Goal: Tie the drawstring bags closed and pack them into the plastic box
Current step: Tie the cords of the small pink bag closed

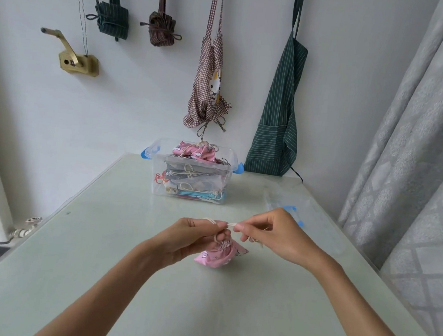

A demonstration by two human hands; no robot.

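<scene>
Two hands pinched shut on cord point(229, 224): left hand point(194, 237) at bag point(219, 254) neck, right hand point(271, 233) on loop. Uneven pull: knot slipped, neck reopened.

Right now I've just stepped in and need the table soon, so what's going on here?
A person is tying a small pink printed drawstring bag shut over the pale table. The left hand pinches the gathered neck while the right hand pulls the cream cord sideways. The clear plastic box with blue latches behind is already nearly full of tied bags; its lid lies beside it.
</scene>
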